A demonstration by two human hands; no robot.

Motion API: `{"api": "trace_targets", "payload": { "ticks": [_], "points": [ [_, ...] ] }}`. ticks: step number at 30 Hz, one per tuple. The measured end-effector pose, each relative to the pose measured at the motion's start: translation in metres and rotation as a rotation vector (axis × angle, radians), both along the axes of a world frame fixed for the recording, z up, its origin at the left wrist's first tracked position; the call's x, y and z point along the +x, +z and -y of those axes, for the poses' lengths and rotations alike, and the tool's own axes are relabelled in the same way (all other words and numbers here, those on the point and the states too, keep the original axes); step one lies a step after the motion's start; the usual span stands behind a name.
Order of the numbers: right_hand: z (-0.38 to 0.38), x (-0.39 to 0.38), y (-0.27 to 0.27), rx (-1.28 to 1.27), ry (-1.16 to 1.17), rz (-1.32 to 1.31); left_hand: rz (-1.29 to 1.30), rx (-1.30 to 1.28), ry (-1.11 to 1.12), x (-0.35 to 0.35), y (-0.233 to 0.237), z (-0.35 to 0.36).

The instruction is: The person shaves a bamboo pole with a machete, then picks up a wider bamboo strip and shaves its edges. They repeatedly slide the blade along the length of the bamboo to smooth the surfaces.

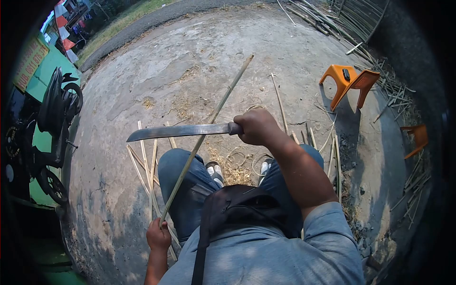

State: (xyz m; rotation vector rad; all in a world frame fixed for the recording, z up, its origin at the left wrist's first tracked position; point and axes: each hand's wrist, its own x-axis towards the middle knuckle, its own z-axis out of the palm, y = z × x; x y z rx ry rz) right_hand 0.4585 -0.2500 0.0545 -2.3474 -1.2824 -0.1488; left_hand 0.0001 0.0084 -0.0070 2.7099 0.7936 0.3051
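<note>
My right hand [257, 127] is wrapped round the dark handle of a machete [183, 131], its long blade pointing left. Down at the lower left, my left hand [158, 233] grips the near end of a long bamboo strip [220, 108], which slants up and away to the right. The blade crosses over the strip in this view, above my knees. Split bamboo pieces [152, 173] lie beside my left leg, and more bamboo strips [337, 164] lie beside my right leg. Pale shavings [236, 173] are scattered on the ground between my feet.
An orange plastic chair [349, 83] with a small black object on it stands at the right; another orange chair [416, 139] is farther right. A motorbike [54, 128] is parked at the left. Bamboo poles [327, 21] are piled at the back right on the concrete ground [156, 71].
</note>
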Motion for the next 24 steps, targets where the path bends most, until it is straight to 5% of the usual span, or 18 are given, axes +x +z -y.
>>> {"api": "trace_targets", "payload": {
  "ticks": [4,7,13,20,23,24],
  "points": [
    [0.002,0.024,0.0,-0.083,-0.144,-0.105,-0.023,-0.021,0.003,-0.004,0.002,-0.003],
    [0.012,0.06,-0.011,0.09,-0.28,-0.412,-0.009,0.033,0.015,-0.002,-0.002,-0.006],
    [0.016,0.037,0.002,0.124,-0.313,-0.252,-0.004,0.001,-0.005,-0.003,-0.005,-0.008],
    [0.003,0.012,0.0,0.002,-0.035,0.005,-0.009,-0.054,0.006,-0.002,-0.006,-0.008],
    [0.009,0.03,0.0,-0.053,-0.218,-0.079,-0.004,-0.034,-0.007,-0.002,-0.005,-0.011],
    [0.013,0.042,0.0,0.012,-0.299,-0.32,-0.006,-0.026,0.005,-0.003,-0.004,-0.009]
  ]
}}
